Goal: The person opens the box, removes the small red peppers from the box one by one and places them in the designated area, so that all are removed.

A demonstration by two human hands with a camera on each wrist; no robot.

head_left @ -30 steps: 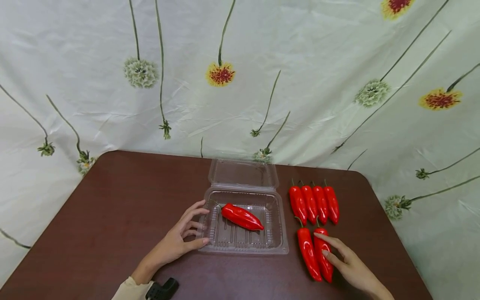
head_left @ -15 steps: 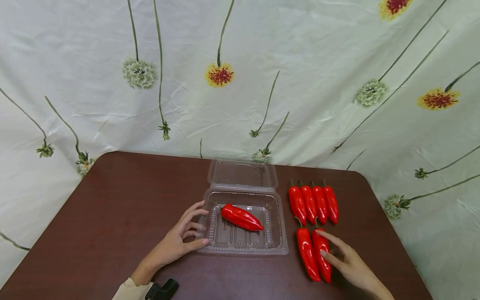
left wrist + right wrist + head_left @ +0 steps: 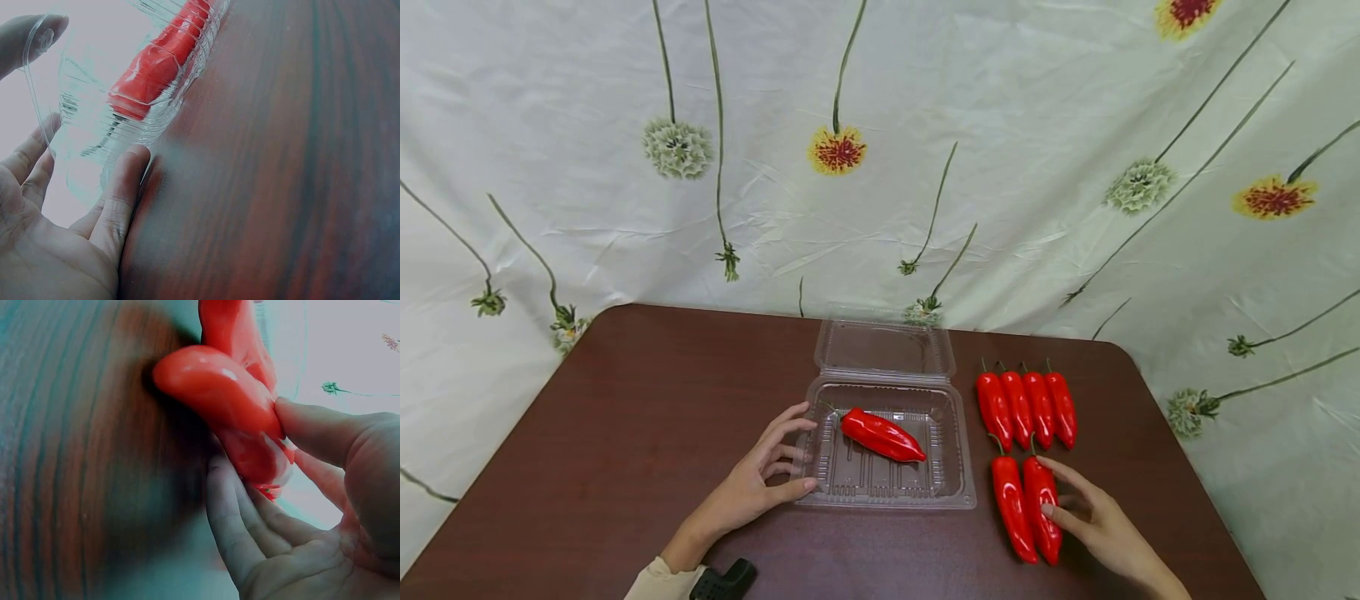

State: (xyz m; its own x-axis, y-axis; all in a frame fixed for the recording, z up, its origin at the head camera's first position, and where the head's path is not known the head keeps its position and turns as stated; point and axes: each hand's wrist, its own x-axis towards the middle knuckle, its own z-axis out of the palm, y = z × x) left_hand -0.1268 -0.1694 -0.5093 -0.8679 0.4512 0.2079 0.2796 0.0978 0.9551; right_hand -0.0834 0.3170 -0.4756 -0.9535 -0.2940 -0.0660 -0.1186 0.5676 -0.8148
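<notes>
A clear plastic clamshell container (image 3: pixel 880 492) lies with its lid (image 3: pixel 887 348) folded back on the table. One red chili pepper (image 3: pixel 883 435) rests slantwise inside it. My left hand (image 3: pixel 752 483) touches the container's left side with extended, spread fingers; in the left wrist view the thumb is at the rim and fingertips lie along the wall. To the right, my right hand (image 3: pixel 1101 525) pinches another red chili pepper (image 3: pixel 1040 508), thumb on its upper surface and fingers around its side. A similar pepper (image 3: pixel 1012 508) lies just left of that one.
Several more red peppers (image 3: pixel 1026 408) lie in a row behind the front pair. A dark strap device (image 3: pixel 724 579) sits on the left wrist. The brown table (image 3: pixel 647 417) ends at a white flowered cloth (image 3: pixel 760 200) at the back.
My right hand's fingertips have closed in slightly on the pepper, which has shifted a little to the left along with its neighbour. The left hand and container stay put.
</notes>
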